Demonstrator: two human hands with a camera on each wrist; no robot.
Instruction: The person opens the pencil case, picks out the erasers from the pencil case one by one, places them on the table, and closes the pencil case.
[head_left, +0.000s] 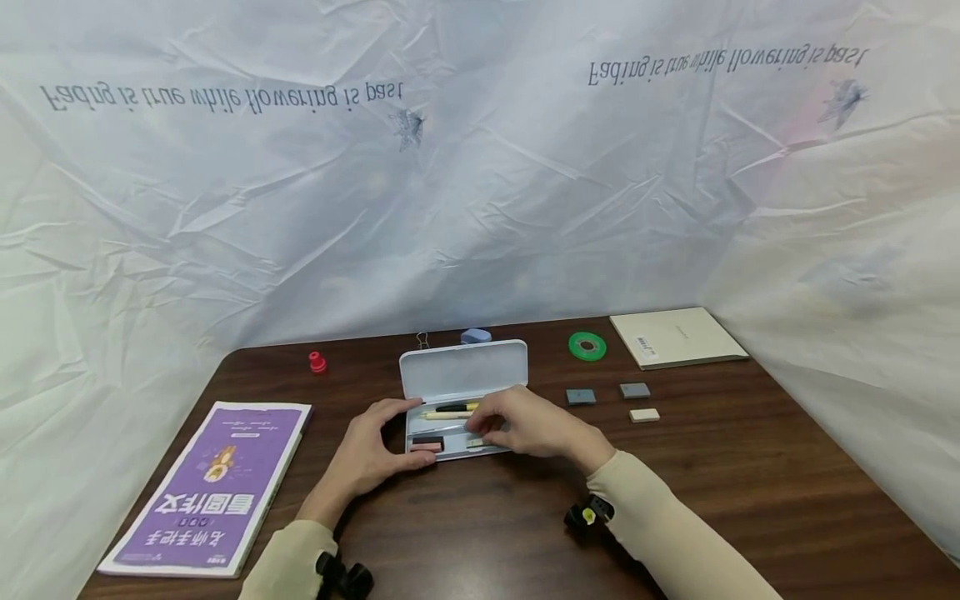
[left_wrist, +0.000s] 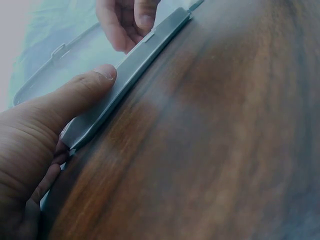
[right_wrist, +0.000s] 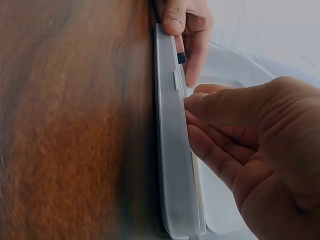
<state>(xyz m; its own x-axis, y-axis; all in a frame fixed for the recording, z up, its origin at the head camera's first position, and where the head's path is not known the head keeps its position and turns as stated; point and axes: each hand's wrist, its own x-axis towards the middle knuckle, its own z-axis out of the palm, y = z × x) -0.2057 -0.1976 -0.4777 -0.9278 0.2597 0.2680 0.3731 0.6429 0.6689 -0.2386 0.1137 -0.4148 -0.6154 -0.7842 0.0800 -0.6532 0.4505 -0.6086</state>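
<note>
A pale pencil case (head_left: 463, 372) stands with its lid up at the middle of the table. My left hand (head_left: 366, 446) holds its left end, the thumb on the front wall and the fingers at the rear left. My right hand (head_left: 528, 423) reaches into the right part with bent fingers; their tips are hidden behind the front wall in the right wrist view, so what they pinch is unclear. Just by them is a small whitish-green piece (head_left: 476, 443). Inside also lie a cream pen (head_left: 446, 415), a black-and-yellow pen (head_left: 454, 407) and a pink eraser with a black sleeve (head_left: 427, 445).
A purple book (head_left: 213, 492) lies at left, a red stopper-like thing (head_left: 317, 362) behind it. Beyond the lid are a binder clip (head_left: 423, 340) and a blue object (head_left: 476, 336). At right are a green disc (head_left: 587, 346), small blocks (head_left: 634, 390) and a cream notebook (head_left: 678, 337).
</note>
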